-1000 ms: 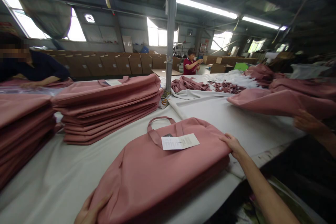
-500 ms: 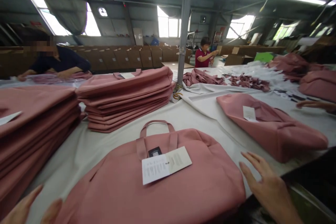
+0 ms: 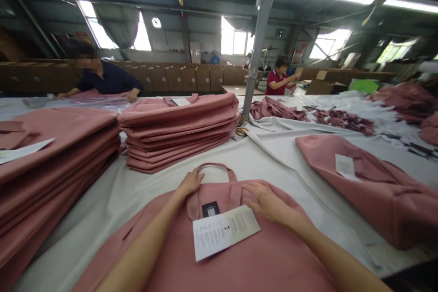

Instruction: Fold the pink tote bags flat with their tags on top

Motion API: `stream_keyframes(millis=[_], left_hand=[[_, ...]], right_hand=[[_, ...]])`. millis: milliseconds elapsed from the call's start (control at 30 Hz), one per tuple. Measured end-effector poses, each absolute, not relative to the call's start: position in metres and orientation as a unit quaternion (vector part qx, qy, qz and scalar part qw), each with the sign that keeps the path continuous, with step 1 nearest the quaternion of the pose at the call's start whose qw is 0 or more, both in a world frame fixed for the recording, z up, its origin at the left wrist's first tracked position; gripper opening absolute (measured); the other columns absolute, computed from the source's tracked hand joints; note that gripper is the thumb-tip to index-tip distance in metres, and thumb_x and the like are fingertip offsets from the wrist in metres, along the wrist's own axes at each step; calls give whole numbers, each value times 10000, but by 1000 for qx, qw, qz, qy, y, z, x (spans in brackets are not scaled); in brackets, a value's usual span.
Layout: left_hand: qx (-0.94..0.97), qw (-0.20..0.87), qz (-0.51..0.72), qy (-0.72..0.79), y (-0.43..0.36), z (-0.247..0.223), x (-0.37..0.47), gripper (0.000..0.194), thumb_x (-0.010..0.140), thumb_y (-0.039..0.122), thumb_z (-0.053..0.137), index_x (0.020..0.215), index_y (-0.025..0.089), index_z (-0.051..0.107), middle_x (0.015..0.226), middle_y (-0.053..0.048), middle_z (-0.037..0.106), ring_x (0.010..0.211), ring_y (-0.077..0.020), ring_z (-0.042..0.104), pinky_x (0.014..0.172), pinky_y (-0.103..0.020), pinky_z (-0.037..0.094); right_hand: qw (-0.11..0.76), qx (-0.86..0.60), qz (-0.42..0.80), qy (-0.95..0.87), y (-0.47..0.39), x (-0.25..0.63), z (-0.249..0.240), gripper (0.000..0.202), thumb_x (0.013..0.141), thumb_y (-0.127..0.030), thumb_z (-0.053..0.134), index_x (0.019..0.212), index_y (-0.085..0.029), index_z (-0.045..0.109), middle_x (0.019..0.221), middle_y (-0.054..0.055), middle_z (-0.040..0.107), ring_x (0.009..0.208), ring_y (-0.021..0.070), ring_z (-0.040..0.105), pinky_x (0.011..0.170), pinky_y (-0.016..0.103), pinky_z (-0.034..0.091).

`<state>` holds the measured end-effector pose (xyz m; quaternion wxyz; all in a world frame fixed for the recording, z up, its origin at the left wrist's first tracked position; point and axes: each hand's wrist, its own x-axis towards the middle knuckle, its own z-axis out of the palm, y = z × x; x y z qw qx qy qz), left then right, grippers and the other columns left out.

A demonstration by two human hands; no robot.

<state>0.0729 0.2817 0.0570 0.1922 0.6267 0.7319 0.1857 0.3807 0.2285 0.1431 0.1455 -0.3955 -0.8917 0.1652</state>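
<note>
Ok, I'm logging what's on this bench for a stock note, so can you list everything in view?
near bag: one, pink, flat on the table in front, under both hands
paper tag: one, white, on the near bag
second bag: one, pink, right, with its own white tag
bag stacks: two, pink, centre and left
table cover: one, white, beneath everything
strap pieces: loose heap, dark pink, far right
cardboard boxes: a row, brown, back wall
pillar: one, grey, centre
co-workers: two, far side
left hand: at the handle base
right hand: flat on the bag top
</note>
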Motion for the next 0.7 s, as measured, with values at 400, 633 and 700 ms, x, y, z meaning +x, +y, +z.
stream_keyframes(millis=[400,633,700], left_hand=[[618,191,216,732,269,29,77,503,924,444,237,1098,169,620,1134,-138,655,1066,-299,600,921,-434,470],[661,200,239,682,204,112,51,657,798,608,340,1298,212,497,1301,-87,574,1142,-343,562,946,-495,477],[673,193,262,665,153,133,50,489,812,612,396,1238,407,521,1235,54,619,1127,-342,578,940,-528,478]], right_hand=[[212,-461,119,-853,257,384,79,354,949,-280,411,1216,-155,608,1309,125,570,1238,240,506,1044,439,418],[176,-479,133,-849,175,455,206,545,975,-523,351,1364,-165,486,1394,119,491,1350,263,361,1129,510,235],[128,-441,137,-878,136,461,217,690,895,-619,472,1424,-182,404,1451,127,416,1382,301,290,1141,572,94]])
